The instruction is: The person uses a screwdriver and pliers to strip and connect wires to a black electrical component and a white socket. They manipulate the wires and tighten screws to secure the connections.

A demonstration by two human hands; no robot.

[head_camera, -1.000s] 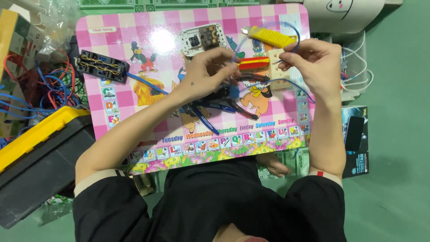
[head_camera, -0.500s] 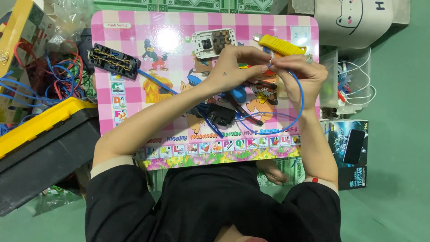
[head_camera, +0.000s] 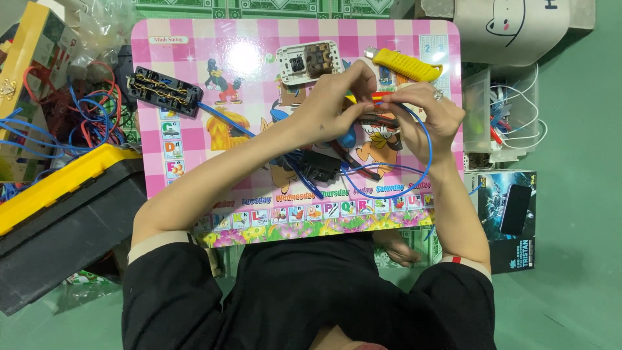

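Both hands meet above the middle of a pink cartoon-printed lap table (head_camera: 194, 129). My left hand (head_camera: 334, 104) and my right hand (head_camera: 427, 113) pinch the same blue wire (head_camera: 424, 162), which loops down to the right and back across the table. Under the hands lie red-handled pliers (head_camera: 369, 120), partly hidden. A yellow utility knife (head_camera: 405, 65) lies just beyond my fingers. A white wall socket (head_camera: 308, 61) sits face up behind my left hand. A small black part (head_camera: 321, 165) rests below the hands.
A black terminal block (head_camera: 162, 91) with a blue lead sits at the table's left. A tangle of red and blue wires (head_camera: 58, 116) and a yellow-and-black toolbox (head_camera: 58, 207) lie left. A clear box of parts (head_camera: 486, 116) and a printed carton (head_camera: 512, 214) lie right.
My hands have come together from apart and now both hold the blue wire; the wire loop has shifted right. The view has moved, so the table sits further right in frame.
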